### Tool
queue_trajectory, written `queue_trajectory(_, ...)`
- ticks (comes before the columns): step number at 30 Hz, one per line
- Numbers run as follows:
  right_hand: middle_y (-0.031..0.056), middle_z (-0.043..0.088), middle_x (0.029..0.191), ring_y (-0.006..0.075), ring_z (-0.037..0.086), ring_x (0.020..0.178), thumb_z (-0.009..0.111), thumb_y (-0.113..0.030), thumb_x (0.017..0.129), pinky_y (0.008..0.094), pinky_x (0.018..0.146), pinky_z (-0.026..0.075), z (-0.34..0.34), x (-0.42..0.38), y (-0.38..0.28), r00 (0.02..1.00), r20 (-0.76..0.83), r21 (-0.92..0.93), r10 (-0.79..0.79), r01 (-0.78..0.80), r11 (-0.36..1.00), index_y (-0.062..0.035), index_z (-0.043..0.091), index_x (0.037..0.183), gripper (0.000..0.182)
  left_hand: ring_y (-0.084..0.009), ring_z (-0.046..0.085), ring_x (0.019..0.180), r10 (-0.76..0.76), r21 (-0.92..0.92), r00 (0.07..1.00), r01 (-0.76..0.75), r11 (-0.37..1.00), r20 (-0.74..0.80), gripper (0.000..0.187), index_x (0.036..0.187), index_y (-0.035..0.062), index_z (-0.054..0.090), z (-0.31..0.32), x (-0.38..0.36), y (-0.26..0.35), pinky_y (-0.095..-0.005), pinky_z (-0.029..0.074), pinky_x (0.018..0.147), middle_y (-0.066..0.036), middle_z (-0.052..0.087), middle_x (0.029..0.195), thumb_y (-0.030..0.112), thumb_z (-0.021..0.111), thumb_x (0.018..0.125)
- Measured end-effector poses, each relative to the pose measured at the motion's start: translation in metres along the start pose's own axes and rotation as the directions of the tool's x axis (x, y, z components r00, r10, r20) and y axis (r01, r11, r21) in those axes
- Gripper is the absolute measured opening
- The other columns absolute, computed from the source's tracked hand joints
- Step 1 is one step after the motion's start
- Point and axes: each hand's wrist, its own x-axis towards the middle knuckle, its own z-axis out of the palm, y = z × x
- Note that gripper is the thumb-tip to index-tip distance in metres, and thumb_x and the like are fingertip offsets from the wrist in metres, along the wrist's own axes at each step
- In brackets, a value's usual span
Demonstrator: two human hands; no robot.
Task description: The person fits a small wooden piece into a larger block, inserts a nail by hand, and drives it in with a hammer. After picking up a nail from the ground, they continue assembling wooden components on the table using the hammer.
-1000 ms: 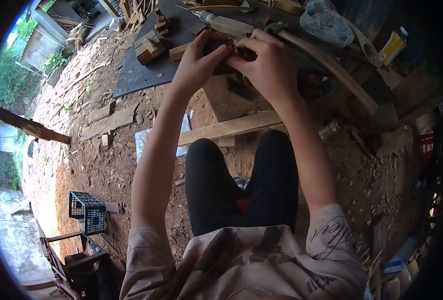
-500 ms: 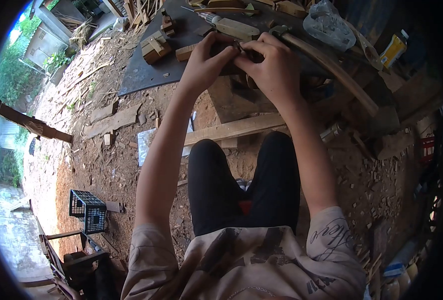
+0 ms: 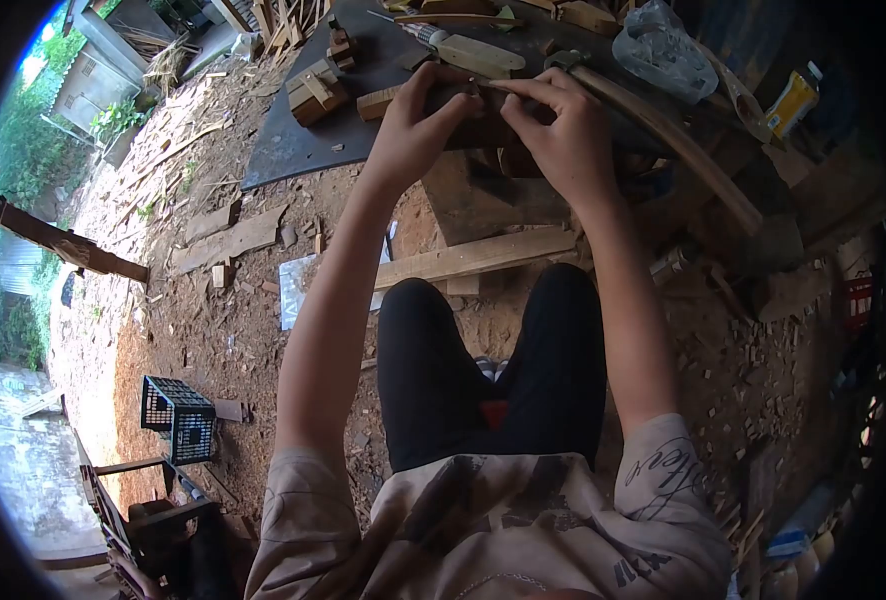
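Both hands are over the near edge of a dark tabletop [image 3: 273, 150]. My left hand [image 3: 425, 115] is closed in a pinch, with something small and dark at its fingertips that I cannot make out. Just right of it, my right hand [image 3: 561, 120] has thumb and index finger apart, its index fingertip close to the left fingertips; whether it holds anything is too small to tell. Beyond the hands lies a wooden-handled tool [image 3: 480, 55]. A wooden block [image 3: 315, 92] and a smaller wood piece [image 3: 376, 103] sit left of my left hand.
A long curved wooden handle [image 3: 673, 135] runs along the right side of the table, near a clear plastic bag [image 3: 666, 55] and a yellow bottle [image 3: 793, 100]. A plank [image 3: 478, 258] lies beyond my knees. A black crate [image 3: 178, 418] stands on the ground at left.
My right hand has shifted slightly right, away from my left fingertips, and its thumb and index finger have parted. The whole view has moved a little.
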Motion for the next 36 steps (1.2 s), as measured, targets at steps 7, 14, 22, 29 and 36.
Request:
queue_trajectory(7,0.0074,0.073,0.097,0.0182,0.072,0.088,0.074,-0.023,0.104,0.0323,0.083,0.055,-0.006,0.001,0.004,0.991,0.107,0.236,0.081,-0.105,0.966,-0.0096,0.083,0.121,0.023,-0.0177,0.071,0.117,0.057,-0.008,0.998,-0.057,0.998,-0.003,0.032,0.136,-0.0025,0.059,0.002,-0.004,0.001,-0.0338,0.054,0.106,-0.011,0.073,0.122,0.016,0.059,0.11)
queue_trajectory(14,0.0038,0.073,0.095,0.0113,0.067,0.085,0.079,-0.02,0.101,0.0291,0.079,0.053,0.002,0.004,-0.003,0.985,-0.007,0.346,0.17,-0.157,0.925,-0.0054,0.082,0.11,0.018,-0.0171,0.07,0.117,0.051,0.027,0.999,-0.05,0.998,-0.004,0.033,0.137,-0.0024,0.059,0.003,-0.005,0.004,-0.0328,0.053,0.105,-0.012,0.071,0.123,0.015,0.059,0.109)
queue_trajectory(22,0.0052,0.077,0.106,0.0136,0.074,0.101,0.079,-0.008,0.101,0.0293,0.092,0.058,-0.046,0.016,-0.013,0.911,-0.412,0.347,0.018,0.139,0.928,-0.0014,0.073,0.114,0.016,-0.0176,0.07,0.114,0.125,0.203,0.991,-0.114,0.973,-0.042,0.035,0.133,-0.0021,0.061,0.001,-0.002,-0.002,-0.0338,0.053,0.103,-0.012,0.068,0.123,0.017,0.062,0.104)
queue_trajectory(29,0.018,0.074,0.108,0.0253,0.073,0.093,0.058,-0.024,0.113,0.0393,0.089,0.062,-0.215,-0.011,-0.139,0.163,-0.765,-0.438,-0.623,0.578,0.689,0.0033,0.063,0.124,0.029,-0.0206,0.066,0.12,0.154,0.211,0.986,-0.138,0.968,-0.058,0.033,0.129,-0.0002,0.065,0.002,-0.005,0.0,-0.0345,0.049,0.107,-0.013,0.066,0.123,0.02,0.064,0.102)
queue_trajectory(36,0.0199,0.037,0.166,0.0379,0.04,0.151,0.076,-0.037,0.104,0.0579,0.12,0.042,-0.056,-0.001,-0.069,0.851,-0.343,0.184,0.398,-0.355,0.917,-0.0135,0.018,0.169,0.09,-0.0253,0.065,0.125,0.198,0.286,0.978,-0.169,0.943,-0.074,0.038,0.131,0.0003,0.066,0.007,-0.015,-0.007,-0.0376,0.048,0.109,-0.018,0.07,0.124,0.024,0.067,0.101)
